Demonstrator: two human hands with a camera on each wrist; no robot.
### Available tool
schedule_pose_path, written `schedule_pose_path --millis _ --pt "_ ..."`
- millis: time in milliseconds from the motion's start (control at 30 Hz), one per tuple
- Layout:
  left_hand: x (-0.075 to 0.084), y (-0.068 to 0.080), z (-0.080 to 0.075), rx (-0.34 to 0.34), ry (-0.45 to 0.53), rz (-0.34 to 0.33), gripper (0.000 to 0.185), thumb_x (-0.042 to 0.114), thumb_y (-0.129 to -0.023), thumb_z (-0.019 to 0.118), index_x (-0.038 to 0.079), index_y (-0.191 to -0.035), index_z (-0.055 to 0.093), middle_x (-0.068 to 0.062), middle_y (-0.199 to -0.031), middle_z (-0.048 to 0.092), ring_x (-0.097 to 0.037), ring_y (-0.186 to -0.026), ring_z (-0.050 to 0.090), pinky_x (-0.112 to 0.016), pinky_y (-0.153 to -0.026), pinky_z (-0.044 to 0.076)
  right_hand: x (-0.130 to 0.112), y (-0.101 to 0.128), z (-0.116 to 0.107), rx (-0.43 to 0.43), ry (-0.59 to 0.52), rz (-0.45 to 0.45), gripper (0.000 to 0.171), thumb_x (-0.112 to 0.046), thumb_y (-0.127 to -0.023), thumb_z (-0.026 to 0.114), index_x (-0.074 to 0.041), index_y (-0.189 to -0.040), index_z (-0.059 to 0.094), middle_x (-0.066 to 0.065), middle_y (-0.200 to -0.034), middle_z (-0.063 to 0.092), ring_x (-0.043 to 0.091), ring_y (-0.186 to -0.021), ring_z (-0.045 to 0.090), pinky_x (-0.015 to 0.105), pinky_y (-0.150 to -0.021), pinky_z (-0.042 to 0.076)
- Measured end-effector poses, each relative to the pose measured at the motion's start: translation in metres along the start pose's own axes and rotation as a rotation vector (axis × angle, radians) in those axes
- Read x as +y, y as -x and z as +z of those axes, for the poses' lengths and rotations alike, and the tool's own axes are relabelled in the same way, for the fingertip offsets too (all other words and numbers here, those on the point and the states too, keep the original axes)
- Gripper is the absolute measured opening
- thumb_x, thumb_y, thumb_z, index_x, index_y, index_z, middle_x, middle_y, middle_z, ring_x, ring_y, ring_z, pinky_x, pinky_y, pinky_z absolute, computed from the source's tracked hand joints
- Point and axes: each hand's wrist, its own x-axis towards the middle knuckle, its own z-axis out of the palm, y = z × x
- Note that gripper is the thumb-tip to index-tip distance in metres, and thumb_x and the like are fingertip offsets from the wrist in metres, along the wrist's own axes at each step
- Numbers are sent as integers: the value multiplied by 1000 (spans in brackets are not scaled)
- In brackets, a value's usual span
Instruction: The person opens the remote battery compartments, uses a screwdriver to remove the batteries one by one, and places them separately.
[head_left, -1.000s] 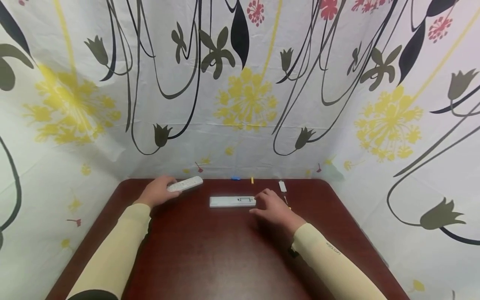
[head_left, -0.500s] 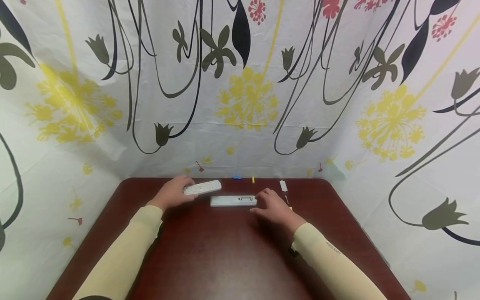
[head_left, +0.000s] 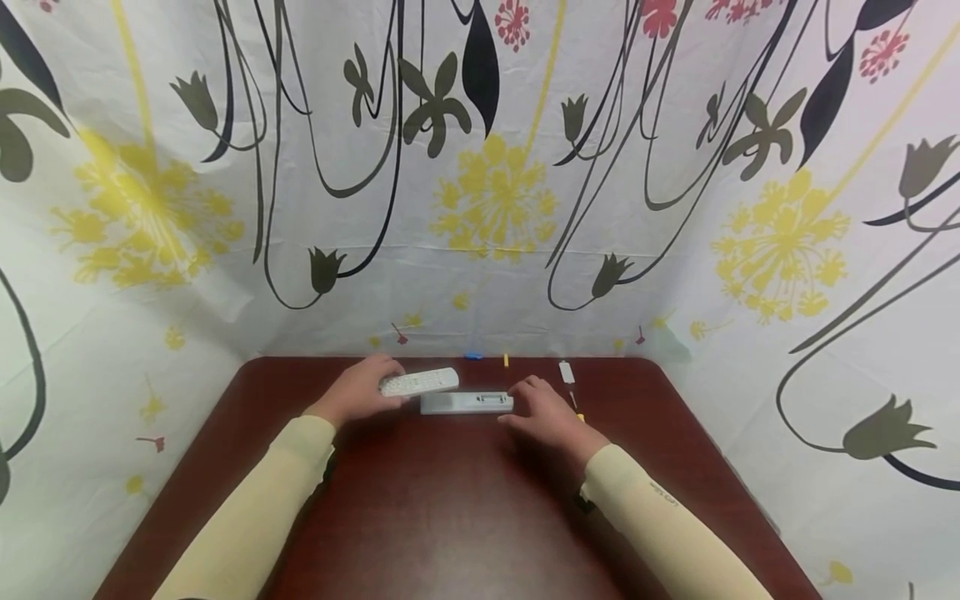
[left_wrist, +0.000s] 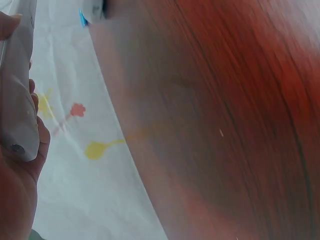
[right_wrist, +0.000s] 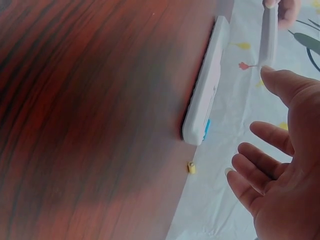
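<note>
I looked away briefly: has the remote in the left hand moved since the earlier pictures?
Yes: in the head view, the held remote has shifted right, closer to the other remote, which stays put on the table.

We're somewhere curtained off, building type unclear. Floral cloth (head_left: 480, 287) screens 1 wooden table (head_left: 457, 500) from 9 to 3 o'clock.

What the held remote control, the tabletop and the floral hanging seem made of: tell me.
Remote control in the left hand: probably plastic; smooth, moulded-looking pale shell. Tabletop: wood or printed laminate; grain-like streaks, soft sheen. Floral hanging: thin fabric or plastic sheet, mostly matte; visible creases.
</note>
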Motion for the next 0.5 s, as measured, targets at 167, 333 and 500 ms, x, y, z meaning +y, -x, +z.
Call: schedule_pose_path --millis 167,333,500 --pt "15 -3 6 -10 10 49 40 45 -89 91 26 -120 75 5 -117 66 -18 -103 61 -46 -93 55 -5 -2 1 3 -3 -15 58 -47 -97 86 -5 -135 72 13 -130 65 24 -115 60 47 -103 56" --pt "28 -5 10 -13 -27 94 38 44 -87 92 28 -117 75 10 -113 64 -14 -100 60 -42 -91 55 -9 -4 1 2 7 -28 56 -44 -98 86 -4 -135 71 16 -132 65 25 -116 58 47 -102 55" --pt "38 -5 12 -34 -42 97 39 45 -87 92 28 -118 75 12 -111 64 -13 -99 59 -39 -91 53 -11 -3 0 14 11 -42 56 -43 -97 87 -3 -133 71 16 -129 65 25 -112 59 47 -99 55"
